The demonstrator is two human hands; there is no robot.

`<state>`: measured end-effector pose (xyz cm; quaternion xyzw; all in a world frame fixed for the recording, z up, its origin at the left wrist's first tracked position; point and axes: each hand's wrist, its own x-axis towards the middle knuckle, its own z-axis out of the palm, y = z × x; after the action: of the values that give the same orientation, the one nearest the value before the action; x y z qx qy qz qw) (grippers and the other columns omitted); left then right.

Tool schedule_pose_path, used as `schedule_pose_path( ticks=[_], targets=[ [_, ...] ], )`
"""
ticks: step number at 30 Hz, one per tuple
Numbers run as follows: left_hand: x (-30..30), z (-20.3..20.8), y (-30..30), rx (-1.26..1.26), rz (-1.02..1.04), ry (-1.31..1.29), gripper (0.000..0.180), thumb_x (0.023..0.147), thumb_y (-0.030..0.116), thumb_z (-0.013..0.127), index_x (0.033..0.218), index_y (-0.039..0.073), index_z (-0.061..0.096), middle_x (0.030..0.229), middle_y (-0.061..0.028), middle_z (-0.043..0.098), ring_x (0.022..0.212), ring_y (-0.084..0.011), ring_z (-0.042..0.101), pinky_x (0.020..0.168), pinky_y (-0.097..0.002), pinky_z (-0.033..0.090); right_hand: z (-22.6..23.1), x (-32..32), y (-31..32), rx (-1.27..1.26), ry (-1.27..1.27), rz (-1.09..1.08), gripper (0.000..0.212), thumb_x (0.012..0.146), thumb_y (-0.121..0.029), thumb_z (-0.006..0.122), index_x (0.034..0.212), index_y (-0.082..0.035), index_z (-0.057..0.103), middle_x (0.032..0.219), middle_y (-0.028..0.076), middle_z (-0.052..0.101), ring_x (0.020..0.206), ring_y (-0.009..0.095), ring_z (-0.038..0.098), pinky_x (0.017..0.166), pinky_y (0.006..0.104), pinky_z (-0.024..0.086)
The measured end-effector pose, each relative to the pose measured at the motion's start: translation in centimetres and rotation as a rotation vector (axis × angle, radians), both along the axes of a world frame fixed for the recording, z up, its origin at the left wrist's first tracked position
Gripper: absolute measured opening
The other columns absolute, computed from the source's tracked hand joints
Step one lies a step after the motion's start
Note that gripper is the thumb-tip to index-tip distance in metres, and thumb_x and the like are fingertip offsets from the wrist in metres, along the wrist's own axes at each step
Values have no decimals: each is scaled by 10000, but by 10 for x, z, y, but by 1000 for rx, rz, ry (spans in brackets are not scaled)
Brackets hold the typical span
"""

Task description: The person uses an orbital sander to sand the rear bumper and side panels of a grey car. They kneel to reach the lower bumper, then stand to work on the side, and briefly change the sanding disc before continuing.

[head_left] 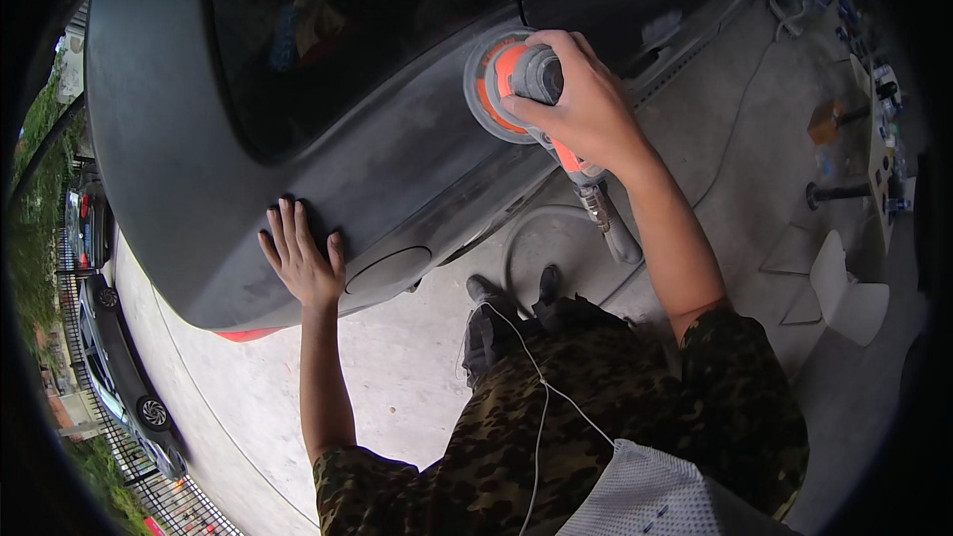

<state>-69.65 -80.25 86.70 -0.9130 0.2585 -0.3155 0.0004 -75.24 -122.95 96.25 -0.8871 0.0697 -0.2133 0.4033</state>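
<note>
A dark grey, dull-surfaced car body (pixel 397 159) fills the upper left, with a dark side window (pixel 347 50) above its flank. My right hand (pixel 586 104) wraps round the head of an orange and grey orbital sander (pixel 509 65). The sander's round pad lies against the panel just below the window. From its handle a metal fitting leads into a thick grey hose (pixel 622 241). Farther left, my left hand (pixel 303 256) lies flat on the panel with its fingers spread, beside the round fuel flap (pixel 390 269).
The hose loops over the pale concrete floor (pixel 397 377) near my feet. A white chair (pixel 844 288) stands at the right, by a table with various items and a small cardboard box (pixel 823 123). Other parked cars (pixel 124 357) and a fence are at the far left.
</note>
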Motion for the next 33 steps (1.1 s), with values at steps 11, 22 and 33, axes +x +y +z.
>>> schedule_pose_path(
  ticks=[11,22,33],
  targets=[
    [2,-2,2,14,-6,-11,648,1082,424,466,1602,41,417,1672,-177,410,1579,-391,319,1283,-582,148,0,4,-2,-3,69,33,679,787,-323,875,1344,-66,584,1293,135,621,1185,361,650,1009,446,527],
    [0,0,-2,1,-6,-21,630,1078,427,477,1572,36,463,1646,-182,449,1557,-397,363,1278,-592,160,-6,3,1,25,-76,51,639,792,-272,878,1316,-51,586,1287,151,622,1173,355,650,1011,444,524],
    [4,-5,1,7,-13,-27,639,1097,441,438,1599,47,426,1666,-171,422,1576,-383,328,1284,-574,157,-19,1,-12,45,4,-41,643,801,-268,876,1325,-45,577,1291,139,611,1175,330,646,1003,431,526]
  ],
)
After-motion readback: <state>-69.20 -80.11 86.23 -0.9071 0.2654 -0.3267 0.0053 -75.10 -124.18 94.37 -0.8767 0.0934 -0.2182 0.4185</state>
